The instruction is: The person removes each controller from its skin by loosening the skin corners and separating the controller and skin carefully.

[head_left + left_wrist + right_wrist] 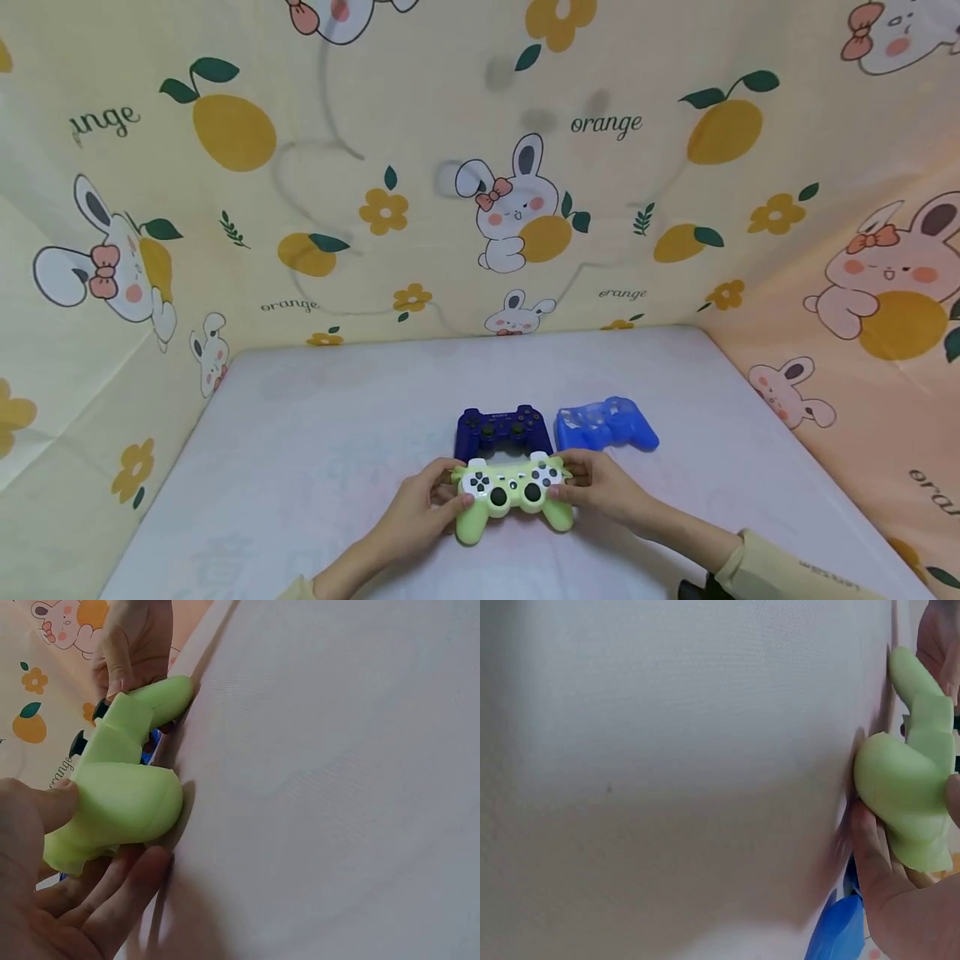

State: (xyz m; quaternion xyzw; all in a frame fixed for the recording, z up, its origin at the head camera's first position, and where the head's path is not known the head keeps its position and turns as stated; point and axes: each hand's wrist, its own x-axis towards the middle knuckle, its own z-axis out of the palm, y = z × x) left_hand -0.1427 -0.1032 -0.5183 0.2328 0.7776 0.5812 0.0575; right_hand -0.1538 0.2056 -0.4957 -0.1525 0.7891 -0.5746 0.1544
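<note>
Both hands hold a light green game controller (pixel 513 482) with white button areas and black sticks, low over the table. The left hand (pixel 422 510) grips its left side, thumb on the front near the left grip and fingers behind, as the left wrist view shows on the green shell (pixel 127 799). On the other side the right hand (pixel 600 487) pinches the right end, thumb on top; in the right wrist view its fingers (pixel 871 851) lie under the shell. Just behind is a dark blue game controller (pixel 504 423), its lower part hidden by the green one.
A translucent blue controller-shaped piece (pixel 606 423) lies to the right of the dark blue controller. The table (pixel 300 450) has a pale cloth and is enclosed by printed fabric walls (pixel 420 108). A small black object (pixel 701 590) shows by the right sleeve.
</note>
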